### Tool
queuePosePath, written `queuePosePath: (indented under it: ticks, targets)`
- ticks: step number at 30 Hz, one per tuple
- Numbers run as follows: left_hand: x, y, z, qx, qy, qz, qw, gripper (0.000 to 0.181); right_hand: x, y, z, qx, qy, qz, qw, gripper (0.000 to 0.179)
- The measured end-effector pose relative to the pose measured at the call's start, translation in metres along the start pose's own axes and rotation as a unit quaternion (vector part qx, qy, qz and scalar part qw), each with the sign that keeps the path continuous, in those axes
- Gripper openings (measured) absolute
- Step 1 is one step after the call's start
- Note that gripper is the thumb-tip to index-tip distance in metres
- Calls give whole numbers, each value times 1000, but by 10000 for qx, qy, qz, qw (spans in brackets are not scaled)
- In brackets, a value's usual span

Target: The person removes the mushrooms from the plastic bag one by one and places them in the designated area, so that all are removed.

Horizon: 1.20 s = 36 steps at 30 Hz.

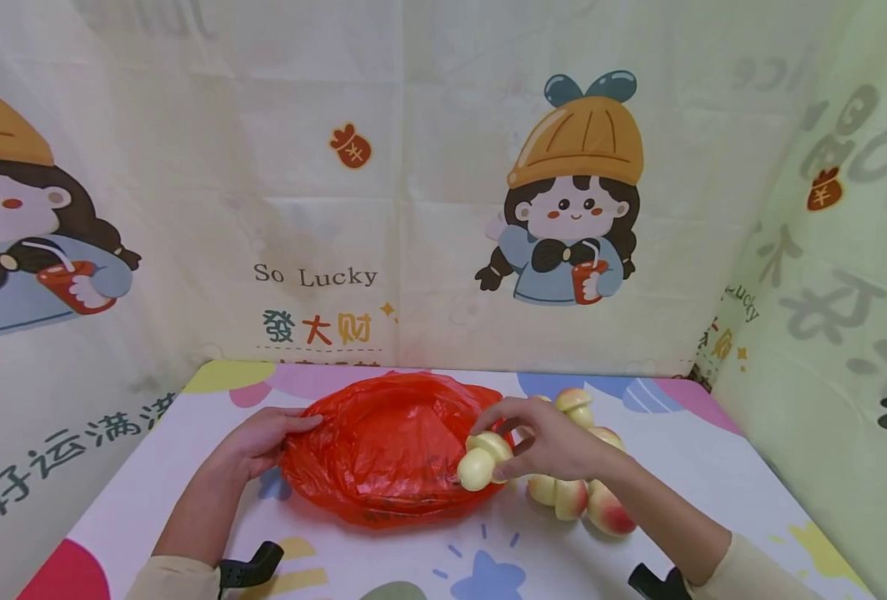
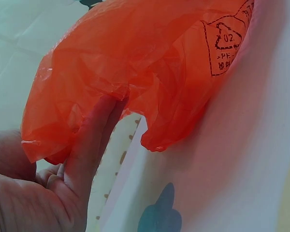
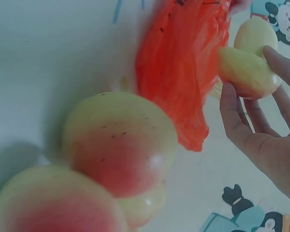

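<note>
A red plastic bag [image 1: 391,450] sits with its mouth spread on the table. My left hand [image 1: 259,442] grips the bag's left rim, the film bunched between thumb and fingers in the left wrist view. With thumb and fingertips, my right hand [image 1: 552,437] pinches a cream-coloured toy mushroom [image 1: 481,462] at the bag's right rim. Its rounded cap and stubby stem [image 3: 256,36] show in the right wrist view. Under and beside my right forearm lie several more toy mushrooms [image 1: 612,510], some with reddish caps; the forearm partly covers the group.
The tabletop [image 1: 211,567] has a white cover with coloured shapes. Behind it hangs a pale printed cloth [image 1: 436,208], with further cloth at both sides. A black camera mount [image 1: 252,567] sits at the left wrist, another [image 1: 657,583] at the right.
</note>
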State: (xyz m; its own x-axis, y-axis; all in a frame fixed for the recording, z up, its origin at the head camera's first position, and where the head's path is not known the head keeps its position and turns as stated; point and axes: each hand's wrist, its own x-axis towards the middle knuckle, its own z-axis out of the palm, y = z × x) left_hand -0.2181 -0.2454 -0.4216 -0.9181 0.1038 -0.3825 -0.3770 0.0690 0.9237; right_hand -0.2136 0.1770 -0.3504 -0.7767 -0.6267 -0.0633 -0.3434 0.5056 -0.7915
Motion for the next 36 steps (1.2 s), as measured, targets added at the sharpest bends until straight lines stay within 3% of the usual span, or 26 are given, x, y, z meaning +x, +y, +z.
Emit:
queuePosePath:
  ticks: [16,28,36]
  targets:
    - [1,0,-1,-8,-25,8,10000,53,-35,22,-3,-158,-182,377,9990,40]
    - [1,-3,-3,49,-86,54,9999,53,-43,37,4,-631,-210,-751,9950,40]
    - [1,-2,-3,48,-103,60,9999,52,-43,37,6,-939,-226,-921,9911,38]
